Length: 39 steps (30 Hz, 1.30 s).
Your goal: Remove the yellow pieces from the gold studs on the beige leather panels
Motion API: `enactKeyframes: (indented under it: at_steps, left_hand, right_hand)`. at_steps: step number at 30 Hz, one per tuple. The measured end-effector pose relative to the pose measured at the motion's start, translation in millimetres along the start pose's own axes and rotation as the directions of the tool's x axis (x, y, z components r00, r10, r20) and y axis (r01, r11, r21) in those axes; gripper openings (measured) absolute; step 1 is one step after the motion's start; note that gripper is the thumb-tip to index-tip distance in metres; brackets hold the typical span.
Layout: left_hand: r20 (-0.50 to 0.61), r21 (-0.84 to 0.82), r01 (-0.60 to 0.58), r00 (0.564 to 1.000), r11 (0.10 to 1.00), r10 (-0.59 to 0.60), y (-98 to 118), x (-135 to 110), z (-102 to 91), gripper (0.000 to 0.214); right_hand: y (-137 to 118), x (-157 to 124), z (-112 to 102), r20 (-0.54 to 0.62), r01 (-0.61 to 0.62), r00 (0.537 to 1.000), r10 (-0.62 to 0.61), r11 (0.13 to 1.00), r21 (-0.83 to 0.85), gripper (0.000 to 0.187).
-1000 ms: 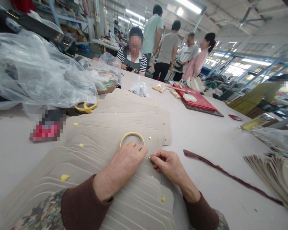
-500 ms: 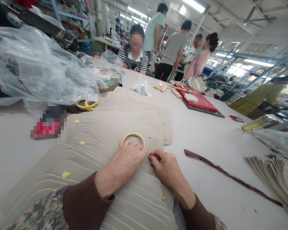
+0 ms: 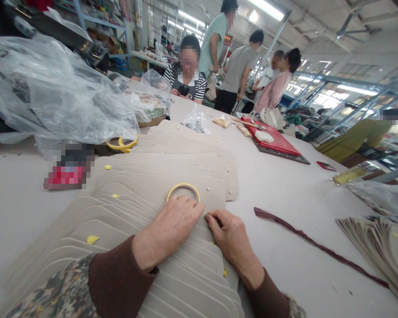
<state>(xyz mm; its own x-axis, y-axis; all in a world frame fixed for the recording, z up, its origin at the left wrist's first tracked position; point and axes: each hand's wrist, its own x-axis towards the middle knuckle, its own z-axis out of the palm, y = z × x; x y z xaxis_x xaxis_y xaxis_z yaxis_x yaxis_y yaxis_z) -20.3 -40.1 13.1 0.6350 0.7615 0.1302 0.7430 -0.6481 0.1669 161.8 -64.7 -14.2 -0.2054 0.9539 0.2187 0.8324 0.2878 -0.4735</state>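
Working both hands close together at a yellow-edged tape roll [image 3: 183, 185], over overlapping beige panels [image 3: 192, 260].

Covering the near edge of the tape roll with the left hand [image 3: 172, 217], knuckles up and fingers curled; impossible to tell, with fingertips hidden, whether gripping it. Pressing thumb and forefinger of the right hand [image 3: 230, 232] together, just right of the tape roll and nearer; impossible to tell whether pinching anything between. With beige panels fanned out under, nearer than and beyond the tape roll; with small metal studs [image 3: 208, 189] just right of it, yellow tabs [image 3: 93, 240] to its left, and a brown strip [image 3: 313, 241] well to its right. As for writing: blurred into blocks on a red-and-black item [image 3: 69, 170] left of the tape roll; too small to read on a red sign [image 3: 227, 40] far beyond it.
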Motion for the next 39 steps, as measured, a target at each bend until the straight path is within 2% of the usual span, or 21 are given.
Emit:
enactKeyframes:
  at_steps: [5,10,15,17,19,21,22,26,29,31,36,39]
  left_hand:
    - [-0.085,-0.036,0.047,0.995,0.998,-0.05,-6,1,-3.7,0.014]
    - [-0.264,-0.065,0.103,0.958,0.993,-0.117,-16,3,-6.0,0.021]
    - [-0.343,-0.19,0.002,0.937,0.982,-0.069,-17,1,-1.9,0.019]
    - [-0.363,-0.211,-0.05,0.931,0.976,-0.031,-16,0,0.8,0.02]
    - [-0.372,-0.197,-0.088,0.928,0.976,0.008,-15,-1,3.8,0.026]
    - [-0.36,-0.164,-0.1,0.932,0.981,0.034,-14,-1,6.4,0.033]
    - [-0.347,-0.149,-0.097,0.937,0.984,0.04,-14,-1,7.4,0.035]
    - [-0.304,-0.126,-0.088,0.952,0.988,0.046,-9,-1,8.6,0.027]
    - [-0.268,-0.139,-0.101,0.962,0.985,0.061,-6,-2,7.4,0.021]
    - [-0.24,-0.163,-0.105,0.969,0.981,0.064,-4,-3,6.1,0.018]
    - [-0.209,-0.211,-0.109,0.976,0.971,0.064,-5,-2,1.9,0.014]
    - [-0.232,-0.213,-0.11,0.971,0.971,0.059,-5,0,0.0,0.017]
  right_hand:
    - [4,6,-7,0.086,0.071,0.994,-0.073,0.997,0.018,0.014]
    - [4,9,-26,0.222,0.146,0.96,-0.172,0.981,0.13,0.018]
    - [6,13,-41,0.379,0.059,0.915,-0.139,0.975,0.215,0.03]
    - [8,14,-42,0.298,0.0,0.951,-0.082,0.964,0.266,0.024]
    - [8,14,-41,0.091,-0.01,0.996,-0.022,0.943,0.333,0.016]
    - [5,14,-40,-0.106,0.058,0.994,-0.022,0.932,0.358,0.016]
    - [3,14,-39,-0.157,0.114,0.986,-0.062,0.93,0.35,0.016]
    - [-7,15,-32,-0.203,0.319,0.941,-0.27,0.909,0.268,0.019]
    - [-10,16,-26,-0.209,0.357,0.926,-0.314,0.909,0.214,0.017]
    - [-9,16,-22,-0.214,0.357,0.923,-0.319,0.918,0.172,0.018]
    - [-9,12,-15,-0.31,0.318,0.906,-0.287,0.946,0.055,0.019]
    - [-16,11,-14,-0.308,0.199,0.941,-0.137,0.964,0.178,0.016]
